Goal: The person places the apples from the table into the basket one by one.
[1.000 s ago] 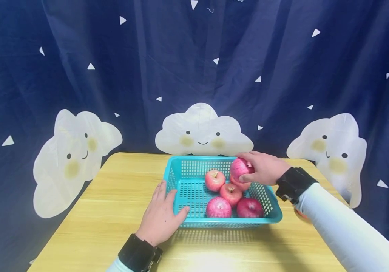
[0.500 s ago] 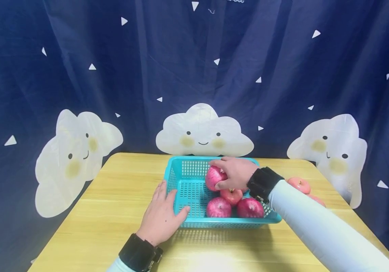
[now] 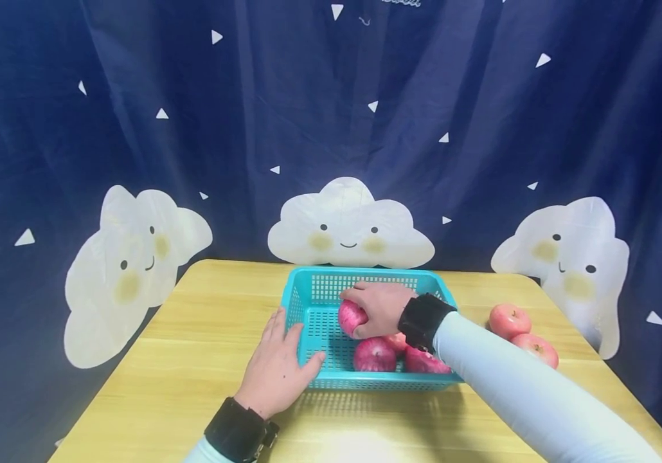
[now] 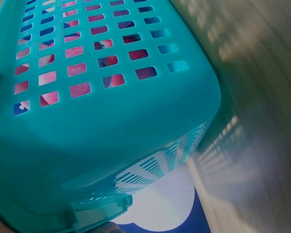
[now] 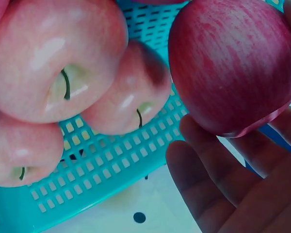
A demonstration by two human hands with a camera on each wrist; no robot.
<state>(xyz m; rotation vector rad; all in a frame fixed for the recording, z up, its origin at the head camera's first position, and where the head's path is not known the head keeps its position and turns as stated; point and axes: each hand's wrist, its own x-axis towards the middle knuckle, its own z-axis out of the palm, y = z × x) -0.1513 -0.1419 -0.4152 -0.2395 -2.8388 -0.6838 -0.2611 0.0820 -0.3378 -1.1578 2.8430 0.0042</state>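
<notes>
A turquoise perforated basket [image 3: 377,384] holds several apples. My right hand [image 3: 385,305] grips a dark pink apple [image 3: 350,317] over the basket's middle; close up in the right wrist view, the thumb and fingers are around this streaked apple [image 5: 233,68]. Below and beside it are a striped apple [image 3: 375,355] and a dark red apple [image 3: 426,363], with paler apples [image 5: 53,53] partly covered by the right hand in the head view. My left hand [image 3: 276,370] lies against the basket's left front corner, fingers extended along the rim. The left wrist view mostly shows the basket wall [image 4: 116,126].
Two pale red apples [image 3: 510,320] sit on the wooden table [image 3: 192,360], right of the basket. A dark blue curtain [image 3: 238,96] with white cloud shapes hangs behind the table.
My right hand has carried the dark pink apple leftward and lower, from the basket's right side to its middle. The two apples on the table have come into view. My left hand stays put.
</notes>
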